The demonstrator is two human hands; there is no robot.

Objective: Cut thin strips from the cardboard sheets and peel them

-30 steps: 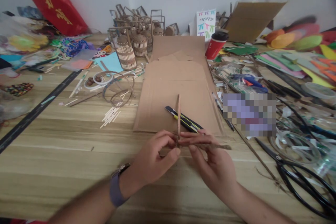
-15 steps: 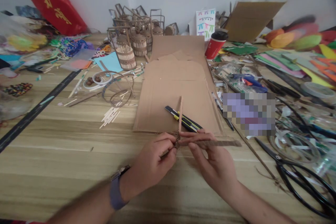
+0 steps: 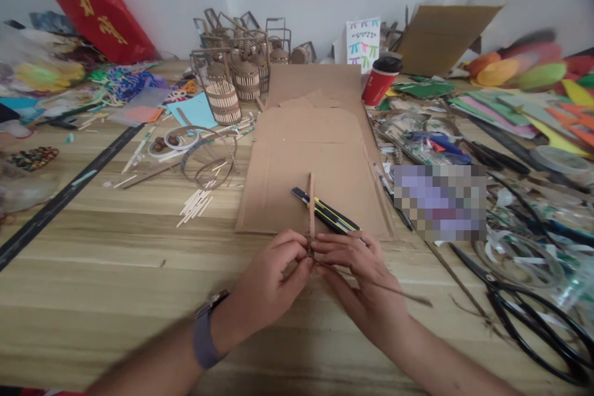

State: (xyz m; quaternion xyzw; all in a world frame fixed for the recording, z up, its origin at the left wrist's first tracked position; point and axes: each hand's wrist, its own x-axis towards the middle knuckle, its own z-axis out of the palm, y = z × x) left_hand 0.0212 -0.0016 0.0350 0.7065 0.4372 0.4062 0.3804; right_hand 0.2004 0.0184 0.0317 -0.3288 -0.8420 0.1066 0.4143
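My left hand (image 3: 273, 278) and my right hand (image 3: 359, 278) meet at the near edge of a flat cardboard sheet (image 3: 306, 154). Both pinch thin brown cardboard strips joined at my fingertips. One strip (image 3: 311, 204) stands up from the pinch, pointing away from me. A second strip (image 3: 399, 292) runs from my right hand out to the right, low over the wooden table (image 3: 116, 284). A black and yellow utility knife (image 3: 327, 210) lies on the cardboard just beyond my fingers. My left wrist wears a watch (image 3: 206, 328).
Large black scissors (image 3: 524, 315) lie at the right. Small woven cardboard lanterns (image 3: 232, 74) stand at the back, beside a red cup (image 3: 380, 80). Loose wooden sticks (image 3: 195, 204), a wire ring (image 3: 208, 158) and a long black ruler (image 3: 60, 198) lie left. Coloured paper covers both far sides.
The strip in my right hand has swung from lying level to the right down toward the table. The upright strip has straightened, and my hands have closed together.
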